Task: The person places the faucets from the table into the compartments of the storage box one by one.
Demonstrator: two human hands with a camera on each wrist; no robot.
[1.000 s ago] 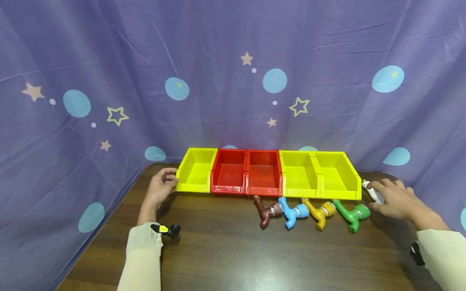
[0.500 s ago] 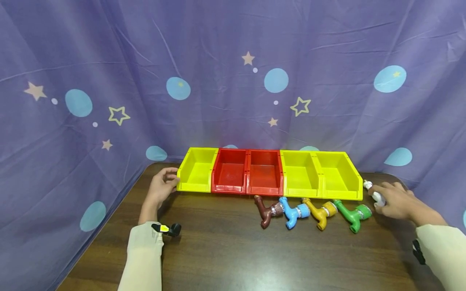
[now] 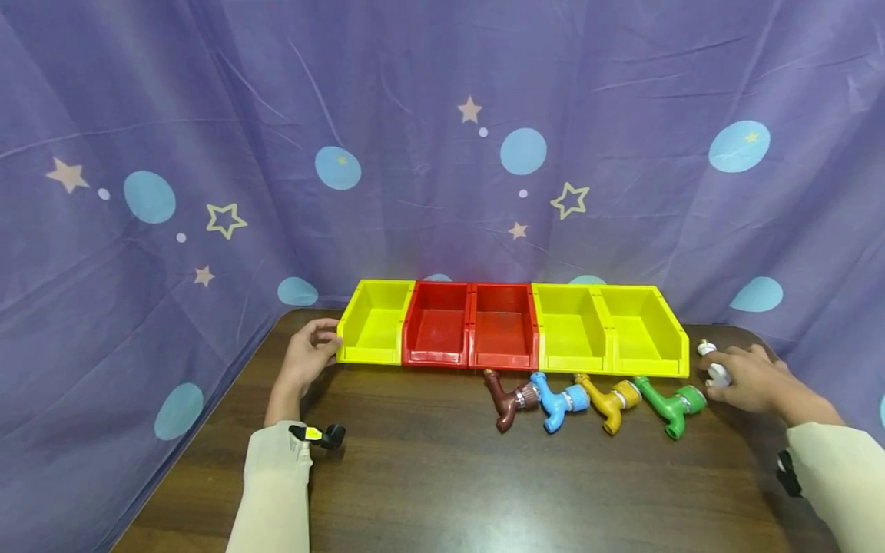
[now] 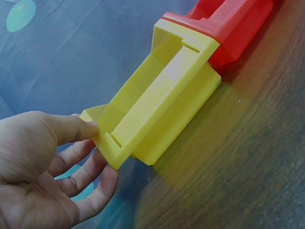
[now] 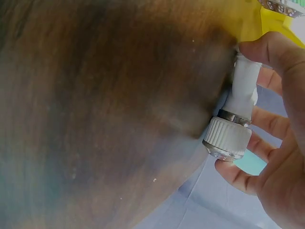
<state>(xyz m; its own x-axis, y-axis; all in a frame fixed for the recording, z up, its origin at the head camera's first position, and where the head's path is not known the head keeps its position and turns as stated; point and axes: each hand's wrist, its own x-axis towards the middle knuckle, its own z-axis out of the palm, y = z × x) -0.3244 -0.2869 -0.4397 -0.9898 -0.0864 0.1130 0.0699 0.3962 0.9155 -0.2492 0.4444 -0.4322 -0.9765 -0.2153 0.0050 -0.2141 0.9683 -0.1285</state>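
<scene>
My left hand is at the left end of the bin row. It pinches the outer front corner of the leftmost yellow bin, thumb on one side and fingers on the other in the left wrist view. At the far right, my right hand holds a white tap between thumb and fingers, its ribbed knob by the fingertips. Part of the tap is hidden behind the hand in the head view. Nearest to that hand lies a green tap.
Two red bins and two more yellow bins continue the row against the curtain. In front of them lie a brown tap, a blue tap and a yellow tap on the wooden table.
The fingers of my right hand have closed on the white tap, and the tap has turned and shifted slightly right. My left hand stays at the yellow bin.
</scene>
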